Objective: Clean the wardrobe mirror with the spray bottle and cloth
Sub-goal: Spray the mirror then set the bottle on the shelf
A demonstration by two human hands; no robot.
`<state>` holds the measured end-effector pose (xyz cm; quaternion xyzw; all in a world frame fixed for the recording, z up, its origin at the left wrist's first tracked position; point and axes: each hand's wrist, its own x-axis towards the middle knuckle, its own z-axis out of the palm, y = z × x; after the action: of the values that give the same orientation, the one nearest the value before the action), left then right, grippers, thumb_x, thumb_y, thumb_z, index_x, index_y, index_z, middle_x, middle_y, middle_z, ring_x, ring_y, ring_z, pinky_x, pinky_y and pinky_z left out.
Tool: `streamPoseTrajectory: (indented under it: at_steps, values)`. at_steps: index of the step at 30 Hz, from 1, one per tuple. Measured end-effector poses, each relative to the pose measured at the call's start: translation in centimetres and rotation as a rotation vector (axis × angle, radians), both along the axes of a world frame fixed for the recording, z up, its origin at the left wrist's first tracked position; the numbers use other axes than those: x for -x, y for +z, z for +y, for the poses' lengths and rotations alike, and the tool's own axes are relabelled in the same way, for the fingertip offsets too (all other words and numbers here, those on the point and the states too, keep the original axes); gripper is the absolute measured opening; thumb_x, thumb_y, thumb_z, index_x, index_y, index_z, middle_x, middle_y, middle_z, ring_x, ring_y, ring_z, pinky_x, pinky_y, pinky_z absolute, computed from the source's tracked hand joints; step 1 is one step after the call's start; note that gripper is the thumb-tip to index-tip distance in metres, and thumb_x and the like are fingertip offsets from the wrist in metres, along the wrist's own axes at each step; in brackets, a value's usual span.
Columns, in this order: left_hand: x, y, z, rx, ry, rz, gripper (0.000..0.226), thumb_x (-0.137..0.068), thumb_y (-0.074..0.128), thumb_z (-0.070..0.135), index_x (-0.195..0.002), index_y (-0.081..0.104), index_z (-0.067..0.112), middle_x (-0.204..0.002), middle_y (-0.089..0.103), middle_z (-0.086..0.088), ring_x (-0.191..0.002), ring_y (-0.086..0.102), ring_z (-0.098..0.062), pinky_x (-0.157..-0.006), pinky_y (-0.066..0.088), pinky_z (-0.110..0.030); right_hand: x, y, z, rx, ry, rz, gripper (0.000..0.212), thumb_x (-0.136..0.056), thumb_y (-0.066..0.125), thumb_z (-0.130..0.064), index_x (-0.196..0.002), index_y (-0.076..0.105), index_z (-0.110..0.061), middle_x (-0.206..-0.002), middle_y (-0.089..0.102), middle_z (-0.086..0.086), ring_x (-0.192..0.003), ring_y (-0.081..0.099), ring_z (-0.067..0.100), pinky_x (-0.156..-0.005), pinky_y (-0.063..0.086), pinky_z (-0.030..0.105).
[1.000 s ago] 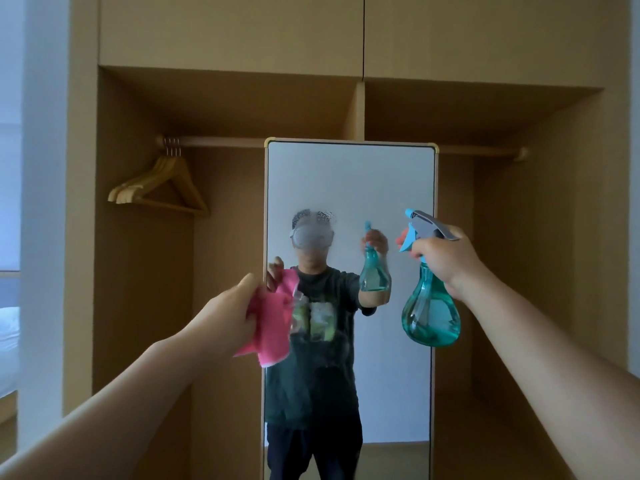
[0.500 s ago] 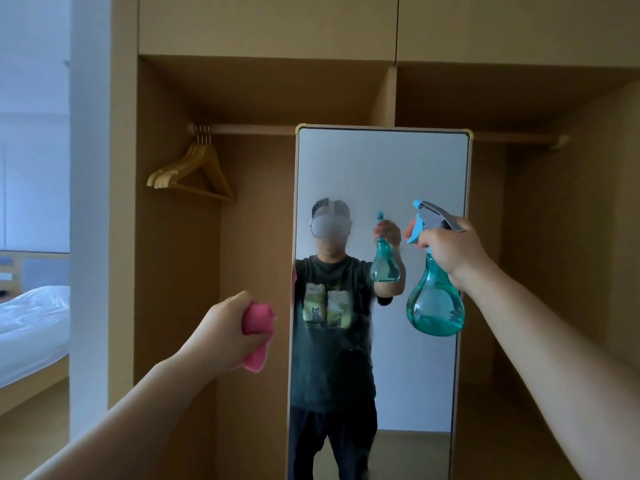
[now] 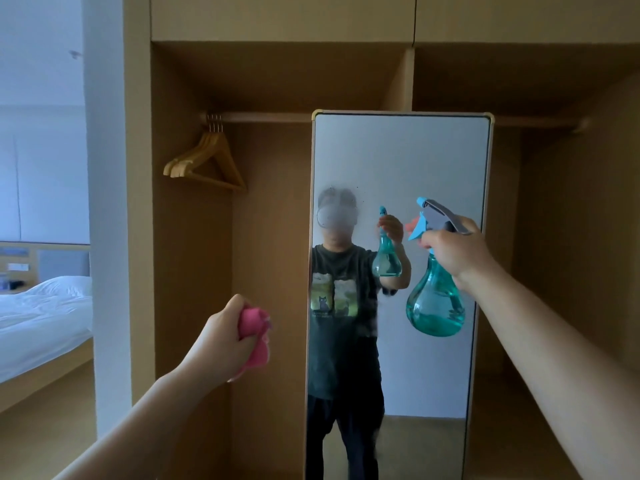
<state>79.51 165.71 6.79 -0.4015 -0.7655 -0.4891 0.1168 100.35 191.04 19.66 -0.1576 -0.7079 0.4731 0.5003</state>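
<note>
Pink cloth point(image 3: 254, 336) soft, bunched in clenched left hand point(image 3: 223, 336). Right hand point(image 3: 455, 249) grasps spray bottle point(image 3: 435, 303) at neck, likely light, part-full; mirror point(image 3: 398, 161) fragile.

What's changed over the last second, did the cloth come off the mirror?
Yes. The left hand pulled the pink cloth down and left, off the mirror, and bunched it in its grip. The view also swung left, bringing the bed into sight. The right hand keeps the spray bottle raised toward the glass.
</note>
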Motion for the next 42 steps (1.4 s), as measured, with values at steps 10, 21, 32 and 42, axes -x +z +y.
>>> streamPoseTrajectory:
  at_steps: [10, 21, 32, 42]
  values:
    - [0.1, -1.5, -0.2, -0.008, -0.001, 0.054, 0.03, -0.087, 0.064, 0.008, -0.092, 0.058, 0.038, -0.086, 0.067, 0.012, -0.072, 0.065, 0.001, -0.048, 0.051, -0.018, 0.2, -2.3, -1.1, -0.068, -0.025, -0.039, 0.022, -0.084, 0.053, 0.001, -0.074, 0.067, -0.012, -0.081, 0.063, 0.005, -0.078, 0.057, 0.012, -0.062, 0.04, 0.025]
    - [0.1, -3.0, -0.1, 0.047, -0.039, 0.064, 0.016, -0.085, 0.071, 0.021, -0.092, 0.062, 0.032, -0.082, 0.068, 0.015, -0.075, 0.063, 0.006, -0.057, 0.055, -0.019, 0.5, -6.9, -1.0, -0.052, -0.011, -0.161, 0.011, -0.083, 0.056, 0.002, -0.087, 0.065, 0.005, -0.068, 0.047, 0.019, -0.063, 0.042, 0.021, -0.058, 0.044, 0.042]
    - [0.0, -5.5, -0.1, 0.119, -0.062, 0.02, 0.023, -0.085, 0.069, 0.016, -0.091, 0.06, 0.036, -0.08, 0.067, 0.02, -0.076, 0.062, 0.009, -0.052, 0.052, -0.015, 2.5, -13.7, -1.2, 0.029, 0.068, -0.213, 0.026, -0.081, 0.053, 0.006, -0.088, 0.072, -0.01, -0.053, 0.048, -0.009, -0.041, 0.042, 0.001, -0.041, 0.035, 0.013]
    - [-0.2, -5.9, 0.1, 0.136, -0.073, 0.029, 0.023, -0.084, 0.071, 0.019, -0.089, 0.059, 0.038, -0.081, 0.066, 0.027, -0.078, 0.06, 0.014, -0.051, 0.05, -0.012, 1.5, -15.8, -0.8, 0.011, 0.068, -0.221, 0.025, -0.088, 0.054, 0.001, -0.071, 0.062, -0.016, -0.043, 0.045, -0.013, -0.039, 0.038, 0.002, -0.039, 0.032, 0.015]
